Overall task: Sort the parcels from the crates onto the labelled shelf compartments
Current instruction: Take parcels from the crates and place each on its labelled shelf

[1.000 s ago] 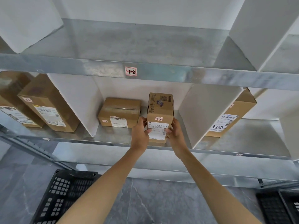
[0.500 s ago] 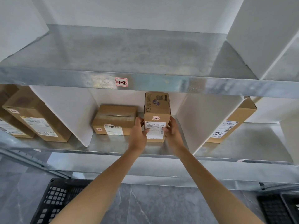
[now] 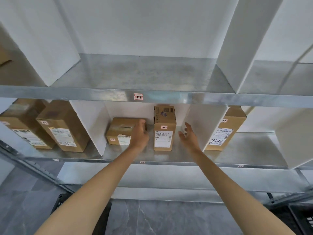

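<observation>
A tall brown parcel (image 3: 164, 133) with a small red-edged sticker and a white shipping label stands upright on the middle shelf (image 3: 179, 158), in the centre compartment. A lower brown parcel (image 3: 118, 131) sits to its left in the same compartment. My left hand (image 3: 139, 135) is in front of the low parcel's right end, fingers loosely curled and holding nothing. My right hand (image 3: 188, 136) hovers with spread fingers just right of the tall parcel, apart from it. A "1-2" tag (image 3: 138, 96) is stuck on the upper shelf's front edge.
White dividers (image 3: 199, 126) wall the compartments. Two tall parcels (image 3: 62, 126) lean in the left compartment, and one parcel (image 3: 223, 131) stands in the right one. Black crates sit on the grey floor at bottom left (image 3: 81, 216) and bottom right (image 3: 301, 217).
Both hands have let go of the tall parcel, which now stands alone on the shelf. The left hand moved left, the right hand moved right, and the camera tilted upward.
</observation>
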